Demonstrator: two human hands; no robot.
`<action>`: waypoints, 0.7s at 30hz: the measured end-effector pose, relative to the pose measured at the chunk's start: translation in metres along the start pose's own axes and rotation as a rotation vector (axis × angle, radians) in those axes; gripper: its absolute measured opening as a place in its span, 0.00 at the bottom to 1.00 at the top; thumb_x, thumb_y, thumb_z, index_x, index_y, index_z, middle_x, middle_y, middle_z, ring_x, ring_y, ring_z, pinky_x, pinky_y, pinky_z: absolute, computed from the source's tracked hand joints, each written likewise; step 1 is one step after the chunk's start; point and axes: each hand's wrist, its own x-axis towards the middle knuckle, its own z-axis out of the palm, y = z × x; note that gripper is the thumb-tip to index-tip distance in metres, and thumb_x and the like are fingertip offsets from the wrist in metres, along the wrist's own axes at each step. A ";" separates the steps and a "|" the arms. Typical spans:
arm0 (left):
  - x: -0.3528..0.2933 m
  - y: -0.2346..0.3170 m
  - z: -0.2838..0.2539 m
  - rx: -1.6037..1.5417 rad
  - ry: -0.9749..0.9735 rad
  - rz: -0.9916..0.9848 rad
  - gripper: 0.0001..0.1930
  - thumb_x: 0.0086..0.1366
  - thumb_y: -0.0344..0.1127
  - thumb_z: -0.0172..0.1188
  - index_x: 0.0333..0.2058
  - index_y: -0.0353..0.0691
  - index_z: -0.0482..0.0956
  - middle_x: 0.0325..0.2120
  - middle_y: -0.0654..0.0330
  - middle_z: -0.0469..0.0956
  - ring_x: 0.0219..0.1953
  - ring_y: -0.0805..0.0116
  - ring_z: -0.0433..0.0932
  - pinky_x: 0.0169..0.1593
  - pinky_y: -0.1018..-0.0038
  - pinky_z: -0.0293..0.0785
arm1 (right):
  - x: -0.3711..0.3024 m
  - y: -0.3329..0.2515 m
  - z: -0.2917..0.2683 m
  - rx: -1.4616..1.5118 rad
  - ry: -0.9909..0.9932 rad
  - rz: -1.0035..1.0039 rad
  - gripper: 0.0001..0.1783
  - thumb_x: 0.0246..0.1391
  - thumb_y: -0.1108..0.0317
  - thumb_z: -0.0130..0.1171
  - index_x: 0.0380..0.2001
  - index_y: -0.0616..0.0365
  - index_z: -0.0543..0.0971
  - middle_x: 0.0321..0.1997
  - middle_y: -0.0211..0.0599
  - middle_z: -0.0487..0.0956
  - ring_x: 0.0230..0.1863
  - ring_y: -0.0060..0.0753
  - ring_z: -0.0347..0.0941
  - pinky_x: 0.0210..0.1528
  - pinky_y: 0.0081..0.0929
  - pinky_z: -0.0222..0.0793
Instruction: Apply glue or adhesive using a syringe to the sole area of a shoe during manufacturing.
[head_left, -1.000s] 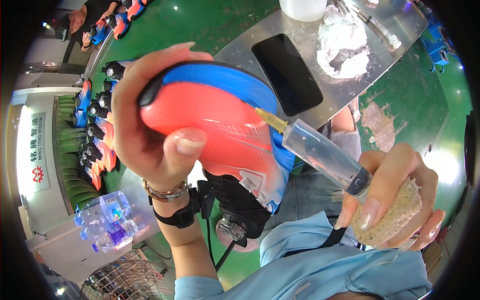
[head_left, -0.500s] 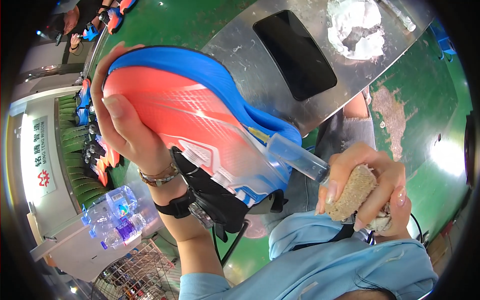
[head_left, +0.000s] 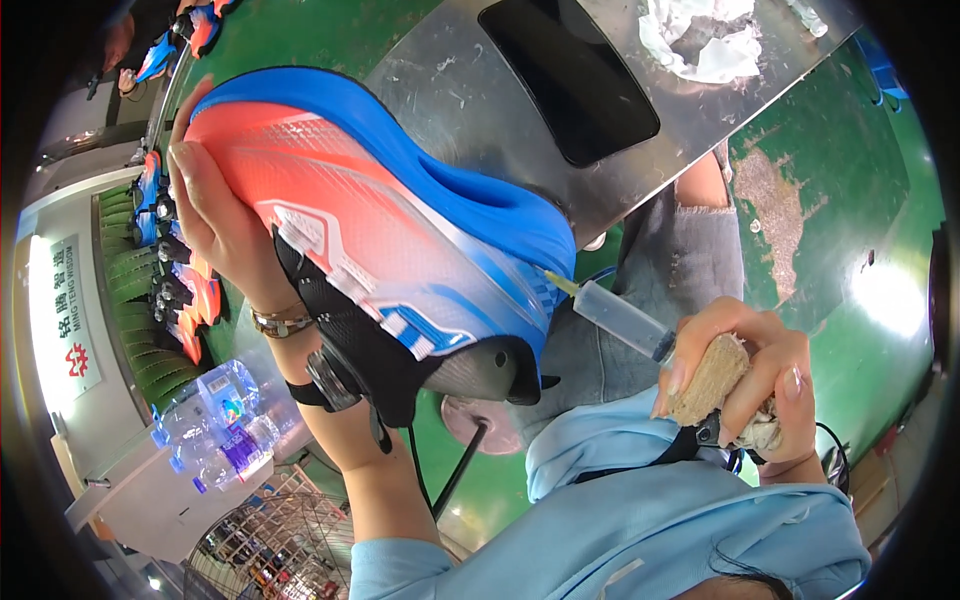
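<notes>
My left hand [head_left: 215, 205] is closed round the toe of a sneaker [head_left: 350, 215] with a coral, white and blue upper and a thick blue sole. The shoe lies on its side in the air, its heel toward my right hand [head_left: 770, 345]. That hand is closed on a clear syringe [head_left: 622, 320] with a yellowish needle tip. The tip is at the line between upper and sole near the heel; whether it touches cannot be told. A tan, rough block [head_left: 712, 380] and a whitish wad [head_left: 762, 432] are also gripped in my right hand.
A metal table [head_left: 430, 70] beyond the shoe bears a black phone [head_left: 575, 80] and a crumpled white tissue [head_left: 690, 65]. At the left are a line with more shoes [head_left: 195, 300], plastic bottles [head_left: 215, 420] and a wire fan guard [head_left: 265, 535].
The syringe tip has shifted along the sole line toward the heel. The shoe sits a little further left and has turned slightly. The whole view has shifted a little too.
</notes>
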 end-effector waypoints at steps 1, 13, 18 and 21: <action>-0.001 -0.005 -0.002 0.000 0.002 -0.004 0.22 0.69 0.43 0.36 0.46 0.30 0.71 0.40 0.59 0.74 0.38 0.77 0.71 0.44 0.82 0.66 | -0.002 0.000 -0.001 -0.016 0.013 0.010 0.30 0.59 0.54 0.34 0.11 0.60 0.74 0.36 0.61 0.72 0.31 0.44 0.73 0.37 0.34 0.70; -0.052 -0.039 -0.041 0.341 0.293 -0.563 0.20 0.66 0.46 0.49 0.37 0.32 0.77 0.27 0.65 0.75 0.30 0.80 0.70 0.36 0.84 0.66 | 0.011 0.010 0.009 -0.134 0.030 -0.082 0.27 0.59 0.59 0.33 0.14 0.63 0.72 0.39 0.61 0.71 0.31 0.39 0.72 0.36 0.29 0.67; -0.092 0.006 -0.037 0.154 0.352 -0.835 0.18 0.65 0.42 0.51 0.37 0.29 0.76 0.28 0.65 0.75 0.30 0.81 0.71 0.32 0.84 0.67 | 0.020 0.020 0.012 -0.104 0.086 -0.069 0.27 0.59 0.61 0.31 0.13 0.65 0.72 0.39 0.63 0.71 0.31 0.38 0.71 0.36 0.29 0.66; -0.127 0.036 -0.053 0.185 0.378 -0.986 0.16 0.66 0.40 0.49 0.40 0.30 0.75 0.32 0.63 0.76 0.32 0.78 0.75 0.31 0.84 0.70 | 0.022 0.020 0.013 -0.108 0.083 -0.049 0.30 0.59 0.60 0.29 0.14 0.66 0.72 0.40 0.62 0.71 0.32 0.38 0.71 0.37 0.29 0.66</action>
